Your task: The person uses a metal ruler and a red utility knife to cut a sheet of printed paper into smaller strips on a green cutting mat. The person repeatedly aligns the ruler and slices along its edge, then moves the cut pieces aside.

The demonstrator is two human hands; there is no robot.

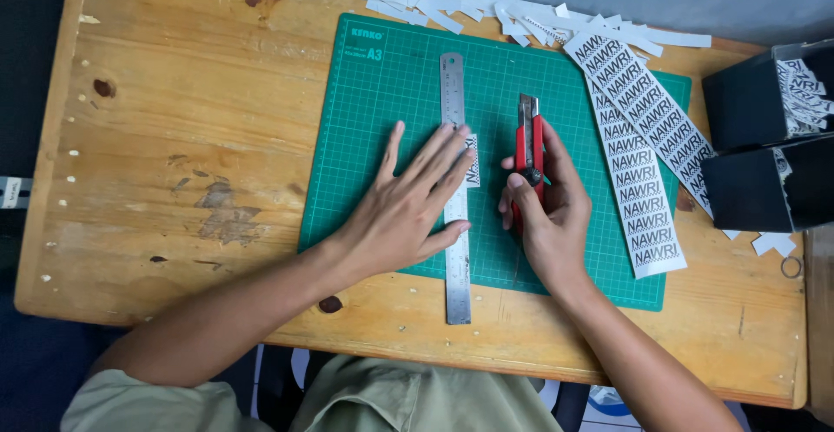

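My left hand (408,202) lies flat, fingers spread, pressing a long steel ruler (453,93) onto a green cutting mat (382,102). A small printed paper label (473,164) peeks out from under my fingertips, at the ruler's right edge. My right hand (543,215) grips a red utility knife (530,136), held upright on the mat just right of the ruler, blade end pointing away from me.
Two long strips of printed labels (647,149) lie on the mat's right side. White paper offcuts (486,6) litter the wooden table's (174,136) far edge. Two black boxes (751,136) holding cut labels stand at the right. A small metal ring (790,267) lies near them.
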